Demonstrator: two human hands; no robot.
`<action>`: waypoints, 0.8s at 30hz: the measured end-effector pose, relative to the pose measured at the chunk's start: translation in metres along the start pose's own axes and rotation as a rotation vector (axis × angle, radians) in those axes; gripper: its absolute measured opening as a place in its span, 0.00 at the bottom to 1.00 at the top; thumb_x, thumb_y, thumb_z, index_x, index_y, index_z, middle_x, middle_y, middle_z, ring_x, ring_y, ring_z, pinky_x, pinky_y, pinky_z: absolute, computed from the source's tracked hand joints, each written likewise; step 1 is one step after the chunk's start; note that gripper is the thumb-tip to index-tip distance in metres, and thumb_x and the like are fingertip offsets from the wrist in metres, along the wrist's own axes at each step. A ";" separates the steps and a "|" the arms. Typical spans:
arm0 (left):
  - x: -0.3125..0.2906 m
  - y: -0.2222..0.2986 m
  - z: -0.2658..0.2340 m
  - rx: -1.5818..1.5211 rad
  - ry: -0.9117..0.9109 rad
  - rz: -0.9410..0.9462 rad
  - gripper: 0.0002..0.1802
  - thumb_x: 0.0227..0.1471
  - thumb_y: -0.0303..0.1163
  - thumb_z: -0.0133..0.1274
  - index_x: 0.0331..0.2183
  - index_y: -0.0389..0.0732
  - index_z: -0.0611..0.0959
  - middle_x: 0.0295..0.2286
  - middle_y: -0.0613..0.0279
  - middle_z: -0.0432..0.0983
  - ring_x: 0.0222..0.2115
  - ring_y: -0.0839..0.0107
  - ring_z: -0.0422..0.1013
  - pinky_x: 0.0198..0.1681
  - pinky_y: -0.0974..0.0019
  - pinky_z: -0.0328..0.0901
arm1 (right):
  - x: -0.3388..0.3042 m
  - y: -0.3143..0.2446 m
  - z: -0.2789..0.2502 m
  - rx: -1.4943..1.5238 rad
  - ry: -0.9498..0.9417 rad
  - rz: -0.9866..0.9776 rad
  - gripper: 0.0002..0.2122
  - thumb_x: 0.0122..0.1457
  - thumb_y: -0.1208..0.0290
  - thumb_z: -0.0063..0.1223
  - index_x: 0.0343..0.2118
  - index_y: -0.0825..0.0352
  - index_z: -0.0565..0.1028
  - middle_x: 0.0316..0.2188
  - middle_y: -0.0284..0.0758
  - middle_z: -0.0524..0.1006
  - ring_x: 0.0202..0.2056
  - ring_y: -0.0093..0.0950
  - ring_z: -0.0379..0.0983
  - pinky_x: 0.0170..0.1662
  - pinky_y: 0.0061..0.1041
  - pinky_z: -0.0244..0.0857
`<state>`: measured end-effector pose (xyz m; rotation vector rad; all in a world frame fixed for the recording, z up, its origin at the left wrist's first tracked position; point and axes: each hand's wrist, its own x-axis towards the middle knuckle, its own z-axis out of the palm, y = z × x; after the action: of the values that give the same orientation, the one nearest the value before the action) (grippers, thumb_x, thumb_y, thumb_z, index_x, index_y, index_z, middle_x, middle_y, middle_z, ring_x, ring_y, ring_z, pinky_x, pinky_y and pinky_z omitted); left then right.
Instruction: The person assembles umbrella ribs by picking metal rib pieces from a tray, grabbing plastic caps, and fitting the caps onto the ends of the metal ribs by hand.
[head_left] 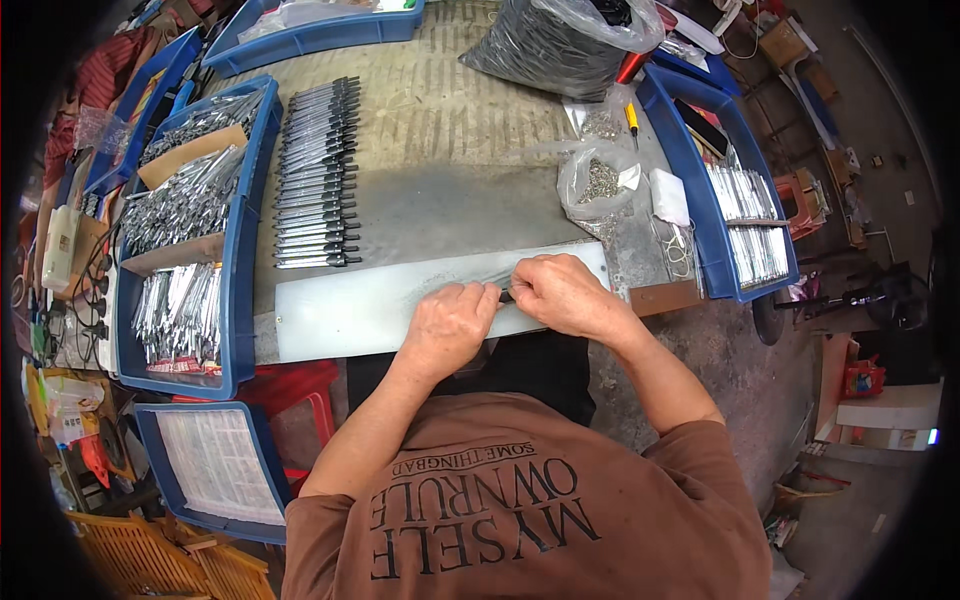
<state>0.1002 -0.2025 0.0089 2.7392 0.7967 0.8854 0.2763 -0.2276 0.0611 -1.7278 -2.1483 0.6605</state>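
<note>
Both of my hands are closed close together over a white board (pixel 350 308) along the table's front edge. Between my left hand (pixel 452 325) and my right hand (pixel 558 292) a short dark stretch of a slim pen (pixel 506 296) shows; the fingers cover the rest of it. My left hand grips one end, and the fingertips of my right hand pinch the other. Left of the hands, beyond the board, a row of pens (pixel 312 190) with clear barrels and dark ends lies side by side.
At the left, a blue divided tray (pixel 243 240) holds many slim pen parts. A second blue tray (pixel 712 255) stands at the right. A bag of small metal parts (pixel 598 183), a yellow-handled screwdriver (pixel 632 120) and a large bag of dark pieces (pixel 550 50) lie farther back.
</note>
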 end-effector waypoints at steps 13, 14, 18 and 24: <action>0.000 0.000 -0.001 0.007 -0.027 -0.006 0.09 0.42 0.30 0.54 0.28 0.38 0.73 0.17 0.63 0.67 0.18 0.67 0.68 0.19 0.65 0.64 | -0.005 0.001 0.003 0.095 0.080 -0.014 0.09 0.48 0.70 0.53 0.23 0.71 0.70 0.19 0.44 0.71 0.25 0.41 0.70 0.27 0.34 0.62; 0.000 0.000 -0.001 0.007 -0.028 -0.005 0.09 0.42 0.30 0.54 0.28 0.38 0.73 0.17 0.63 0.67 0.18 0.67 0.68 0.19 0.65 0.64 | -0.005 0.001 0.003 0.111 0.074 0.016 0.08 0.48 0.70 0.53 0.23 0.71 0.70 0.19 0.44 0.71 0.24 0.41 0.70 0.27 0.34 0.62; 0.001 0.000 -0.001 0.011 -0.015 0.005 0.09 0.41 0.30 0.54 0.28 0.38 0.73 0.18 0.62 0.67 0.17 0.66 0.68 0.20 0.65 0.64 | -0.003 0.000 0.003 0.090 0.058 0.044 0.08 0.48 0.70 0.52 0.22 0.71 0.70 0.19 0.44 0.71 0.24 0.41 0.69 0.27 0.34 0.61; 0.001 0.000 -0.001 -0.001 -0.012 0.006 0.09 0.41 0.30 0.54 0.28 0.38 0.73 0.17 0.62 0.66 0.17 0.66 0.68 0.20 0.65 0.64 | -0.002 0.002 0.001 0.128 0.082 -0.012 0.08 0.46 0.71 0.54 0.20 0.71 0.70 0.18 0.43 0.71 0.23 0.41 0.69 0.27 0.33 0.61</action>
<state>0.1002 -0.2016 0.0097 2.7446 0.7860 0.8692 0.2776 -0.2293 0.0589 -1.6458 -2.0145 0.6956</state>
